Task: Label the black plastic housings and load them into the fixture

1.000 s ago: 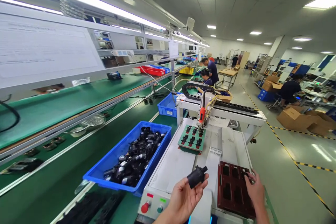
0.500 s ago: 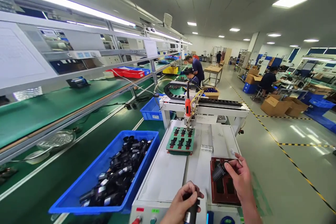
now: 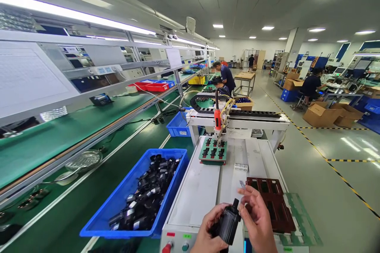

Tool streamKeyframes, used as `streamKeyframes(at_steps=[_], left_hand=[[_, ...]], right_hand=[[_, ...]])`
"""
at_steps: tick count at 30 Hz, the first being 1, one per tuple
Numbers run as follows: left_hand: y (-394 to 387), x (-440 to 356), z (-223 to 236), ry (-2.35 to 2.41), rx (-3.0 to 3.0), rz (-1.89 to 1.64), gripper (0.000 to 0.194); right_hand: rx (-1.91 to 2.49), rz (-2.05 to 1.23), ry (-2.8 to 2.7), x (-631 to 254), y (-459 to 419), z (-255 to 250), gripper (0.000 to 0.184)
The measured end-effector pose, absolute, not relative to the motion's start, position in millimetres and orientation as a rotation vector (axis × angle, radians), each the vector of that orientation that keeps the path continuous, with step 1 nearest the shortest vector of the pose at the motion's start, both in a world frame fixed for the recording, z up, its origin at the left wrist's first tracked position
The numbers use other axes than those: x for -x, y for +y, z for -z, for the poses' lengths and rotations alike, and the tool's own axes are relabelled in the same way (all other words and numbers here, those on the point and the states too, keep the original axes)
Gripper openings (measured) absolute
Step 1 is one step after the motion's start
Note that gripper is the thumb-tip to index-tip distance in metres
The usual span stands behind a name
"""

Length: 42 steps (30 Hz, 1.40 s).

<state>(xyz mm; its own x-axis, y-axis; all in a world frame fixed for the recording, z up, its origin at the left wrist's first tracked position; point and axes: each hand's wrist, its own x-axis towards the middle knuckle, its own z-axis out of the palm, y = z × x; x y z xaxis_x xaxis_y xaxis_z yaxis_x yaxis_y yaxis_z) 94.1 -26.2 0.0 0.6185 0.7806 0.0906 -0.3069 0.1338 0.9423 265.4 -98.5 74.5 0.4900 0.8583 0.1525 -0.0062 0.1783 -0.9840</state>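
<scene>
Black cylindrical part held in the left hand, right hand at its nozzle

In the head view, the left hand (image 3: pixel 204 231) grasps a ribbed black part (image 3: pixel 230 227), its fingers wrapped round the body; the part is tilted, above the near edge of a white machine bed (image 3: pixel 202 193), with its narrow nozzle (image 3: pixel 236 203) pointing up; the right hand (image 3: pixel 257 221) is raised just beside it, fingers bent and thumb near the nozzle; a small pale printed piece (image 3: pixel 242 184) sticks up at the right fingertips, though it is too small and blurred for me to tell whether they pinch it or the nozzle; beyond and to the right of that hand lies a dark red slotted tray (image 3: pixel 273 197), with a translucent green sheet (image 3: pixel 304 219) beside it; further back on the bed are a pale strip (image 3: pixel 241 167) and a green fixture (image 3: pixel 212 159) bearing black parts in two rows, under an orange-red driver (image 3: pixel 217 119); left of the machine, a blue bin (image 3: pixel 117 203) holds a heap of black parts; farther off, a person in a dark top (image 3: pixel 227 77) bends over the work line.
</scene>
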Motion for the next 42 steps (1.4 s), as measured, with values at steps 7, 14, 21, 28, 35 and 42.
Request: streamKeyframes(at_steps=[7,14,21,28,35,42], left_hand=[[-16,-90,-52,0.709,-1.327,-0.936,0.056],[-19,-93,-47,0.701,-1.331,-1.008,0.052],[-17,-92,-42,0.681,-1.368,-1.051,0.050],[-15,-91,-39,0.669,-1.371,-1.085,0.048],[-16,-91,-44,0.737,-1.301,-1.059,0.052],[-15,-87,-45,0.714,-1.220,-0.992,0.071]], right_hand=[[1.289,-0.922,-0.998,-264,-107,-85,0.041],[1.374,-1.088,-1.022,-252,-100,-83,0.048],[1.420,-1.064,-1.045,-251,-98,-83,0.048],[1.461,-0.932,-1.037,-241,-94,-80,0.051],[1.526,-0.405,-1.217,-225,-95,-72,0.037],[1.497,-0.244,-1.037,-218,-90,-51,0.040]])
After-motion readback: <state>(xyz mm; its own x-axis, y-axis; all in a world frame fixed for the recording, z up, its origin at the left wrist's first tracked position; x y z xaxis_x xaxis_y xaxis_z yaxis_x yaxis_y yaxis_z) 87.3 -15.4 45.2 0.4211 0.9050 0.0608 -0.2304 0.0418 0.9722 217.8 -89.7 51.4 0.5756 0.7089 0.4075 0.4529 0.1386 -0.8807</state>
